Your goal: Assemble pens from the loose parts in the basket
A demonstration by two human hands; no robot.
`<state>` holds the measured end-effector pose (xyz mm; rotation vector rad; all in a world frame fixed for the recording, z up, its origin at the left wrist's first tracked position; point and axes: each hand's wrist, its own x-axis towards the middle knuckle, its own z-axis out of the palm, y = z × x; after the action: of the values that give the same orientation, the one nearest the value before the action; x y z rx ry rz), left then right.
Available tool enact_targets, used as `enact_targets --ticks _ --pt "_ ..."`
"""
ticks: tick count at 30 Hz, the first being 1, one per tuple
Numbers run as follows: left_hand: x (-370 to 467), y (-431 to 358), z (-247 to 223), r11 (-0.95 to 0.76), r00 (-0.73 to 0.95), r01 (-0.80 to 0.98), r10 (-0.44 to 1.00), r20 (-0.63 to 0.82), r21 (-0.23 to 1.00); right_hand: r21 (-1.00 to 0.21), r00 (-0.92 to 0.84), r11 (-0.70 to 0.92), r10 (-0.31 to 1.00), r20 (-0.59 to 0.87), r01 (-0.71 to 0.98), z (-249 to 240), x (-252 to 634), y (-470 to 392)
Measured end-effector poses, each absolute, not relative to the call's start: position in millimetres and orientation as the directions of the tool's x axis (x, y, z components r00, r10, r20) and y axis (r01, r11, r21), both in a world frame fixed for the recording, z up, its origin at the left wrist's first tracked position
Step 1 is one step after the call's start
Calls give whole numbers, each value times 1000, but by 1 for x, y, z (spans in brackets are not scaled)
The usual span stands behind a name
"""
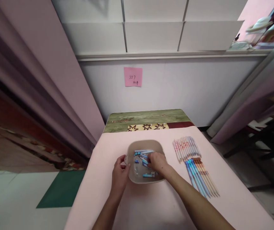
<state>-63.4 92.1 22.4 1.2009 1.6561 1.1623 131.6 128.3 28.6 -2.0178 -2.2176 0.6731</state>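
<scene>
A beige plastic basin point(146, 183) sits on the pink-covered table, holding blue pens and loose pen parts point(148, 175). My left hand point(120, 172) is closed on the basin's left side, thumb at the rim and fingers by the handle. Inside the basin, toward its right side, my right hand point(158, 162) reaches in with curled fingers over the blue pieces. Its fingertips are hidden, so what they pinch does not show. To the right lie a row of pens with pink and pale barrels point(186, 149), several blue pens point(197, 179) and brown-and-cream pens point(206, 177).
The pink cloth point(98, 191) covers most of the table, with a green patterned strip point(148, 115) at the far edge. Behind stands a white wall with a pink note point(133, 77). Pink curtains point(53, 64) hang on the left, and a dark stool point(261, 159) stands at right.
</scene>
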Motion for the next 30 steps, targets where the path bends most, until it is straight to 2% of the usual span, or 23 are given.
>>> enact_targets --ticks 4,6,8,10,12,14,16,19,22,24,26,28,30 --pt "-67 89 19 119 -221 328 974 -47 937 -527 -123 25 981 -151 849 32 146 124" --pt "-70 88 21 102 -255 373 967 -4 922 -615 -134 34 984 -118 788 31 153 121" --pt "-70 87 29 51 -321 432 942 101 901 -784 -124 10 989 -85 620 30 157 119" --pt "-65 89 41 -10 -351 437 919 181 900 -952 -101 -36 992 -69 303 31 156 116" --pt "-55 90 54 -23 -288 289 951 110 957 -997 -106 -81 991 -82 7 36 149 112" --pt "-40 92 64 73 -140 40 988 -67 997 -990 -147 -110 984 -95 -93 43 139 107" --pt "-27 92 68 188 -21 -161 981 -194 969 -988 -188 -107 979 -84 -115 50 127 104" --pt "-22 91 66 259 15 -375 962 -274 890 -997 -238 -41 971 -24 -71 57 118 102" --pt "-37 91 63 270 -80 -500 932 -354 823 -983 -221 45 975 4 178 61 126 109" --pt "-52 93 62 253 -157 -545 906 -393 799 -849 -156 93 988 13 520 62 136 117" --pt "-65 95 62 251 -201 -589 875 -439 769 -592 -105 90 994 10 801 60 145 126" --pt "-70 96 61 275 -198 -632 847 -494 725 -410 -88 66 995 -36 910 54 148 132" --pt "-69 96 61 303 -166 -650 838 -520 697 -359 -99 60 991 -89 932 44 144 136"
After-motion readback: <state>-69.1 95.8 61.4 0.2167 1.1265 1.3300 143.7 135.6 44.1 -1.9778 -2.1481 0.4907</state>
